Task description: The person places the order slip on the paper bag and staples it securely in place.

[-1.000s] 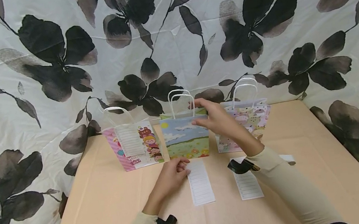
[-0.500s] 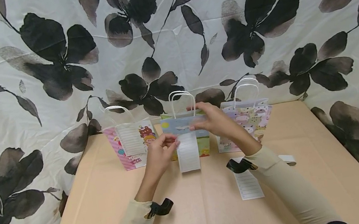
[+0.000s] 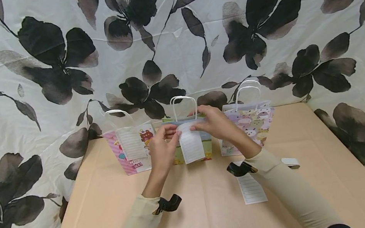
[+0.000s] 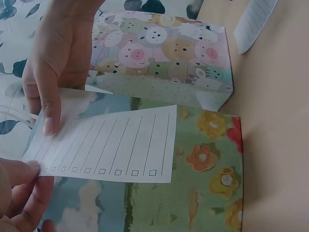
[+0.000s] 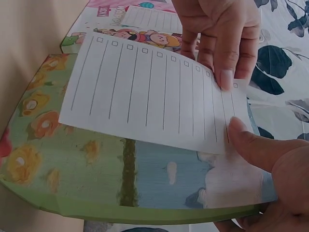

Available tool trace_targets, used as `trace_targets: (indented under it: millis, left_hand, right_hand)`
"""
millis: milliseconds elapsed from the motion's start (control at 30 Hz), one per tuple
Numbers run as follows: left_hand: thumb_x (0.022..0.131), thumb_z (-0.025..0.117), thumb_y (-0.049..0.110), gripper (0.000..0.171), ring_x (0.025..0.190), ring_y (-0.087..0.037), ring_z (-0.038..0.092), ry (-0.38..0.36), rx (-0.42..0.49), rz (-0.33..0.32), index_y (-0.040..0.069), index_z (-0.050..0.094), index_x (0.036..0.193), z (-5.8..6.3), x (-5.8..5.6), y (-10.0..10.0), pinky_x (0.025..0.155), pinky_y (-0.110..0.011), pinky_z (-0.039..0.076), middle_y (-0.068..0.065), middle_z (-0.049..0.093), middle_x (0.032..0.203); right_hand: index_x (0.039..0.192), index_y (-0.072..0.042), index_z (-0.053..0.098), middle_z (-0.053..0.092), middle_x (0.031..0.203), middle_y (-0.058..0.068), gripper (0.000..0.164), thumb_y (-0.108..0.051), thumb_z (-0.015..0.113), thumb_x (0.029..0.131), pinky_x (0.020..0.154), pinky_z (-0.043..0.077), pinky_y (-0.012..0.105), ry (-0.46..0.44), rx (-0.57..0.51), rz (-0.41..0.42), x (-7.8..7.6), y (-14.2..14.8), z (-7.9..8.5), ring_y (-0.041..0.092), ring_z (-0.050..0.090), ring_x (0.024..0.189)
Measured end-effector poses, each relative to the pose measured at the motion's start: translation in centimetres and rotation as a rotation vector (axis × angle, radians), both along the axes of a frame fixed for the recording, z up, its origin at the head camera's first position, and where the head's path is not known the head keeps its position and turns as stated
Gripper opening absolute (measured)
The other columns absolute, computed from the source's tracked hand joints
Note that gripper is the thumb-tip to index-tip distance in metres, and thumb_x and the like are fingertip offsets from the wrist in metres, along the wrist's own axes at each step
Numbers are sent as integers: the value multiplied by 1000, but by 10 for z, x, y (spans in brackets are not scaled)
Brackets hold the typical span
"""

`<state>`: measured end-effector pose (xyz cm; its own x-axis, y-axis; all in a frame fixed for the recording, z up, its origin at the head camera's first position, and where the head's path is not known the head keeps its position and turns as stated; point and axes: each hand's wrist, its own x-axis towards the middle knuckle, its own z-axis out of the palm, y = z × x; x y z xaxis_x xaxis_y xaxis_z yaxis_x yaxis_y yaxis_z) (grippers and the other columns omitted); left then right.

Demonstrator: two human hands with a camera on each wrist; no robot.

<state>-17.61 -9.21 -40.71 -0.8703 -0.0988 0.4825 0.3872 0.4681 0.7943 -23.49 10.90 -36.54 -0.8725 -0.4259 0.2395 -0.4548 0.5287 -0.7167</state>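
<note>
At left, the pink bag (image 3: pixel 134 167) bears small letters that look like "UKY", with a ruled list (image 3: pixel 132 142) against its front. The left hand (image 3: pixel 162 150) pinches the left edge of the held list (image 3: pixel 191 144), printed with lines and checkboxes, which covers part of the flowered bag (image 3: pixel 208 150). The right hand (image 3: pixel 217 124) grips that bag's rim, thumb on the held list. The right arm partly blocks the animal bag (image 3: pixel 258 122) and a loose list (image 3: pixel 252 190); a white strip (image 3: pixel 291 162) lies rightmost.
</note>
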Motion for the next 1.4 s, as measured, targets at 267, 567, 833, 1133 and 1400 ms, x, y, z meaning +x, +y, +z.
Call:
trace_targets:
  millis: [267,567,833,1133,1400]
  left_hand:
    - [91,76,6,23,83,-20,72,-9,19,26,1,68,111,2,-5,2,75,-28,58,-11,76,98]
    - [88,78,3,25,82,-19,65,123,-48,92,4,67,110,5,-9,-4,70,-31,47,-8,70,93]
    - [85,82,7,58,111,-33,46,247,-233,43,-1,53,135,16,-13,-5,92,-42,41,-15,55,120]
    - [88,79,9,31,103,-29,60,53,-279,-49,-1,67,116,21,-22,-6,90,-44,50,-13,64,109]
    - [90,77,9,18,104,-27,61,-79,-168,-83,0,71,105,21,-27,-7,92,-44,50,-10,65,108]
  right_hand:
    - [109,-6,73,72,114,10,22,-17,78,91,86,52,43,28,-7,-47,-1,-5,-3,25,65,101]
    - [104,-8,72,73,107,8,16,-15,77,91,78,56,41,-8,-38,-78,-1,-6,-5,22,67,87]
    - [101,-8,71,72,106,8,12,-14,76,91,80,57,43,-16,-58,-61,0,-5,-5,22,69,87]
    - [102,-8,72,73,106,9,12,-12,76,91,80,58,43,-12,-58,-44,2,-5,-3,23,70,87]
    - [104,-7,72,73,107,10,13,-10,76,91,81,58,44,-8,-56,-23,2,-4,-3,23,72,89]
